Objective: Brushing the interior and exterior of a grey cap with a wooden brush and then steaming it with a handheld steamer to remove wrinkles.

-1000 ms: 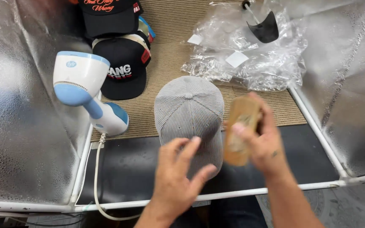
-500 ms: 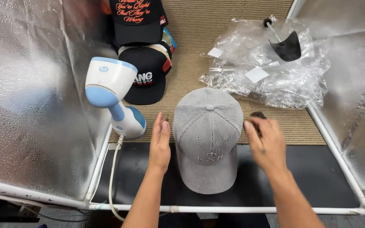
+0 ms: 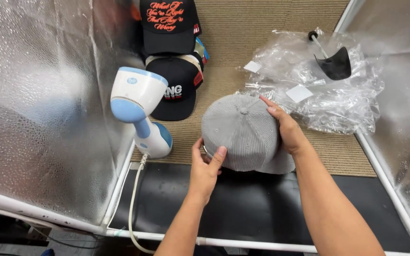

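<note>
A grey corduroy cap (image 3: 243, 130) is lifted and tilted over the tan mat, its crown facing me and its brim pointing down to the right. My left hand (image 3: 206, 166) grips the cap's lower left edge, thumb on the crown. My right hand (image 3: 286, 130) holds the cap's right side, fingers spread over the top edge. Both hands are shut on the cap.
A white and blue handheld steamer (image 3: 138, 111) stands to the left, its cord (image 3: 134, 204) trailing toward me. Black caps (image 3: 174, 61) are stacked behind. Clear plastic bags (image 3: 319, 90) and a black shaped piece (image 3: 335, 64) lie at the right. Silver foil walls (image 3: 39, 104) enclose both sides.
The cap lay flat with my hands beside it; now both hands grip it and have tilted it up. A tan brush held in my right hand a second ago is no longer seen.
</note>
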